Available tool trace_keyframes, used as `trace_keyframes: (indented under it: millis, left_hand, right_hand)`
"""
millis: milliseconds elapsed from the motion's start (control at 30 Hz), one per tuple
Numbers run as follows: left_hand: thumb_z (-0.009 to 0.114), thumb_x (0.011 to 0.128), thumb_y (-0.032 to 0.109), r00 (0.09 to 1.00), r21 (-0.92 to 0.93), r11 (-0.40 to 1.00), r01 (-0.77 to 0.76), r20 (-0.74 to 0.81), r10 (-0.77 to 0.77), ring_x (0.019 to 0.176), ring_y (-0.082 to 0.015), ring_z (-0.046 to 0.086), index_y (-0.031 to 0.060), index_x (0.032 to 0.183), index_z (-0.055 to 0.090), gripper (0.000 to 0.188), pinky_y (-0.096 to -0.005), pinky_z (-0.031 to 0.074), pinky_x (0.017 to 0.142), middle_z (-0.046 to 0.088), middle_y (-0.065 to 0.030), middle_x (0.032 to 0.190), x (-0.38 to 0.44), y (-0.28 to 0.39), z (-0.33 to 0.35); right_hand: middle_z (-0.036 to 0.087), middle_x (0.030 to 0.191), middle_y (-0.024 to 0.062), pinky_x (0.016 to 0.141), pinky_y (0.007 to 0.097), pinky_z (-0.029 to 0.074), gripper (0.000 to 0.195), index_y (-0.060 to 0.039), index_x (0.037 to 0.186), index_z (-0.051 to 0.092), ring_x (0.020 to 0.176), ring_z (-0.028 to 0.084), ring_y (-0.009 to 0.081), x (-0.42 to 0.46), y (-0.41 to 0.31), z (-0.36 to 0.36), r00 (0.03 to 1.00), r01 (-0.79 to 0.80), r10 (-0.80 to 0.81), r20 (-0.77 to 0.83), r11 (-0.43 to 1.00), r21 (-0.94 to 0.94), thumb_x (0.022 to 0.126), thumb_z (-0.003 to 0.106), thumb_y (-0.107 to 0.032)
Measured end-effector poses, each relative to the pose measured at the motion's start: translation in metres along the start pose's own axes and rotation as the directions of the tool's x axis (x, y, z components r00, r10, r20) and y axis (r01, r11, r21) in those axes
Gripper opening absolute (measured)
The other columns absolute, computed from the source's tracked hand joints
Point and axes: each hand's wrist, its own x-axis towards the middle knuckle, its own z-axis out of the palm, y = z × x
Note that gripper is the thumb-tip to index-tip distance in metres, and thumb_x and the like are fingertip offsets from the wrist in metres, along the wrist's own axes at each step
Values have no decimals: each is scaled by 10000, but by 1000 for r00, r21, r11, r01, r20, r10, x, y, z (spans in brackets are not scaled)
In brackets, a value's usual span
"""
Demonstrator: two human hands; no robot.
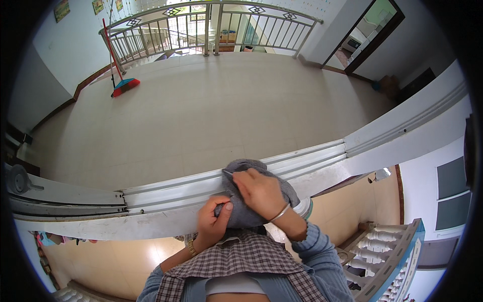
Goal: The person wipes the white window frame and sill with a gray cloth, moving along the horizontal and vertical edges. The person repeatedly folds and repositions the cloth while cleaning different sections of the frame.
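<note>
A grey cloth (245,211) lies bunched over the white sliding-window track (169,190), at the middle of the sill. My left hand (215,219) pinches the cloth's near left edge between thumb and fingers. On top of the cloth, my right hand (260,190) grips a fold with bent fingers. The part of the track beneath the cloth is hidden. Just right of the cloth, the rim of a pale round object (305,207) shows, mostly covered.
The white sill (94,226) runs across in front of me. Beyond it, a broom (126,87) stands on the tiled floor (211,113) near a metal railing (264,32). A balustrade (388,256) is at lower right. A grey round fitting (19,179) sits at far left.
</note>
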Motion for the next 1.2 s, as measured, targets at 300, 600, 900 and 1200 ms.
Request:
trace_keyframes:
  millis: [300, 600, 900, 1200]
  left_hand:
    - [597, 902, 111, 965, -111, 990, 85, 256, -54, 806, -118, 568, 7, 1039, 594, 172, -243, 455, 726, 623, -68, 908, 33, 6, 56]
    - [555, 913, 85, 903, -80, 987, 141, 419, -95, 736, -101, 550, 22, 1062, 595, 167, -236, 444, 664, 638, -49, 913, 47, -1, 114]
    - [561, 915, 84, 947, -173, 976, 130, 313, -71, 761, -100, 521, 20, 1055, 580, 155, -236, 424, 690, 611, -54, 895, 43, -5, 115]
    - [565, 917, 69, 944, -213, 966, 148, 322, -73, 805, -92, 524, 13, 1060, 576, 154, -220, 426, 741, 601, -34, 930, 43, 13, 120]
  right_hand:
    - [586, 718, 97, 502, 417, 481, 55, -120, 876, 585, 620, 611, 317, -14, 88, -70, 997, -82, 79, -23, 934, -349, 849, 569, -165]
    - [623, 758, 118, 545, 379, 501, 73, -64, 886, 606, 632, 634, 286, -42, 174, -139, 936, -310, 178, -303, 822, -478, 854, 605, -130]
    - [627, 760, 109, 542, 356, 490, 61, -59, 863, 634, 614, 615, 289, -39, 108, -96, 963, -247, 242, -122, 969, -28, 812, 651, -88]
    - [587, 732, 79, 493, 354, 477, 53, -80, 864, 618, 588, 601, 285, -44, 113, -81, 958, -152, 119, -262, 983, -107, 820, 645, -88]
